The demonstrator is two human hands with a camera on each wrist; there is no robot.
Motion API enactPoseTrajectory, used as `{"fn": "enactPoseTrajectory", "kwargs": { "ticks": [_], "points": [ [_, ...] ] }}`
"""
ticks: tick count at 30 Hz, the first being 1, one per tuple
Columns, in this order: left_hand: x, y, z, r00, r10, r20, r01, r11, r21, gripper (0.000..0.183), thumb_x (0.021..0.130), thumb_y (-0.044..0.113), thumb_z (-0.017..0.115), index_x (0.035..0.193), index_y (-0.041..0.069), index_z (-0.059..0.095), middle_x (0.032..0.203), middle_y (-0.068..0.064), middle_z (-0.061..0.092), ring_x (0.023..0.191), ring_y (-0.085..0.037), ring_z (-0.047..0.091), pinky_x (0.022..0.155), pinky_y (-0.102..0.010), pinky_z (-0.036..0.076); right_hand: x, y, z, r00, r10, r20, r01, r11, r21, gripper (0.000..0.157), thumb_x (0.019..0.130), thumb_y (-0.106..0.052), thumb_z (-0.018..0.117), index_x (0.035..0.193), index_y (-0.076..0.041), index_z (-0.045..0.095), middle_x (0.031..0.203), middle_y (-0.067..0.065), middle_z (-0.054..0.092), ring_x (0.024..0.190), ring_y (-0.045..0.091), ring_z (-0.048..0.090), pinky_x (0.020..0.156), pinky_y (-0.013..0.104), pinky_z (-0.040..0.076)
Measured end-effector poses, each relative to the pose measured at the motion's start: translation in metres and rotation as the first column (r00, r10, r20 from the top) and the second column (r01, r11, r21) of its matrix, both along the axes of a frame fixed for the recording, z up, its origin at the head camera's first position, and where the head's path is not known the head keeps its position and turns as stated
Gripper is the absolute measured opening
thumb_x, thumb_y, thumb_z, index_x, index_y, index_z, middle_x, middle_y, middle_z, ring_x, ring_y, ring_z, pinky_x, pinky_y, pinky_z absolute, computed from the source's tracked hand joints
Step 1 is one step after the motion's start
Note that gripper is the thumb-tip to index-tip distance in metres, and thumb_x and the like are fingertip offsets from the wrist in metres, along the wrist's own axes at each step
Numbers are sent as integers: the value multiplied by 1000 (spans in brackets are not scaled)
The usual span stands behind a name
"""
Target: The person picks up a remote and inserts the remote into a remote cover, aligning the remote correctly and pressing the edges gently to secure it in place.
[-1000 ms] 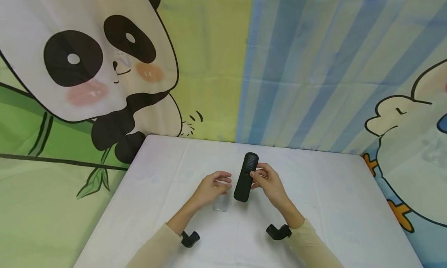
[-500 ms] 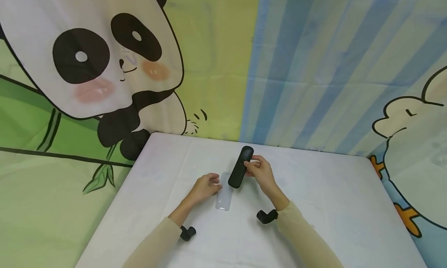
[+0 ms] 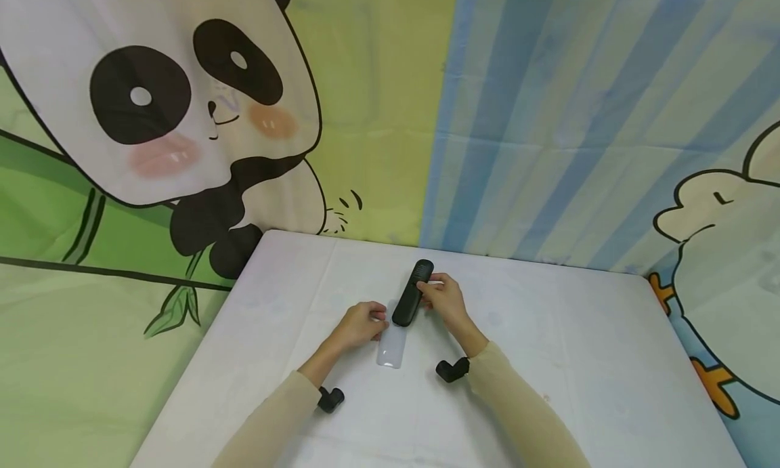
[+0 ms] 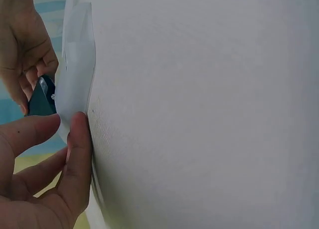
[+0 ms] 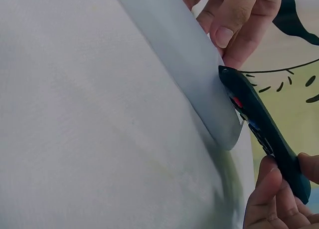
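So the biggest thing here is the cartoon backdrop (image 3: pixel 372 109), which is filling the whole back with 1 big panda (image 3: pixel 201 163), blue stripes, and a white critter (image 3: pixel 731 278) with orange feet at the far right. Next up, a white table (image 3: pixel 567 359) is sitting in front of it. 2 beige sleeves (image 3: pixel 524 414) are reaching in from the near edge.

Hands now: the right hand (image 3: pixel 446 300) is pinching a black remote (image 3: pixel 412 295), thumb on 1 side and fingers on the other. The left hand (image 3: pixel 356 326) is pinching the long edge of a clear plastic cover (image 3: pixel 391 349) with its thumb and index finger.

The remote is tilting over the table, its lower end overlapping the cover's far part from above. Whether they're actually touching, I'm not able to tell. The cover is lying at or just above the tabletop, can't tell which, and it's running lengthwise between the 2 hands.

Smaller stuff: 2 black gadgets (image 3: pixel 452 370) are sticking out at the wrists. Tiniest of all, the remote's buttons (image 5: pixel 254 126) are facing down toward the table.
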State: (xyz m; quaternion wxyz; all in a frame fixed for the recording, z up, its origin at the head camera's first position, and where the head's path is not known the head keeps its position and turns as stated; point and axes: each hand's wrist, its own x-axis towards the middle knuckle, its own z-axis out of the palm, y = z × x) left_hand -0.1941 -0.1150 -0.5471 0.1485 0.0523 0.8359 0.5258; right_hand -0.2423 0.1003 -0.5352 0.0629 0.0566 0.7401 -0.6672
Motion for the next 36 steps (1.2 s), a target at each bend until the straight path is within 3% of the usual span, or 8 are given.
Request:
{"fn": "enactPoseTrajectory", "kwargs": {
  "ticks": [11,19,26,31,36],
  "points": [
    [-2,0,0,999,-2,36,1,1000,21,32,92,4,68,122,-7,63,106,-11,67,72,-18,69,63,-30,58,-3,-11,-12,1000,-12,6,12,1000,-16,32,93,-9,71,117,5,56,82,14,70,60,19,64,55,31,54],
    [-3,1,-3,1000,-2,20,2,1000,14,33,90,3,68,122,-6,63,102,-9,65,68,-17,67,60,-30,57,1,-16,-19,999,30,-19,-31,998,-48,35,95,-10,70,121,7,56,89,20,71,65,24,65,59,37,57],
    [-2,4,-5,998,22,-60,-22,1000,11,32,90,7,71,120,-4,65,100,-7,66,69,-15,66,61,-29,55,5,-13,-18,998,37,-49,-42,994,-103,38,95,-8,69,127,8,54,93,22,71,69,30,67,63,43,58],
    [-1,8,-7,995,50,-92,-43,996,78,33,90,12,73,120,0,66,101,-10,69,78,-17,67,65,-30,56,9,-6,-15,996,4,-87,-16,991,-136,37,95,-8,70,127,3,57,89,17,72,68,24,67,63,36,57],
    [2,12,-9,997,79,9,-79,967,241,38,90,17,76,123,2,65,106,-13,72,85,-17,68,67,-29,55,16,3,-10,993,-21,-120,0,985,-174,38,94,-9,71,129,2,58,90,15,72,69,20,68,65,35,58]
  ]
}}
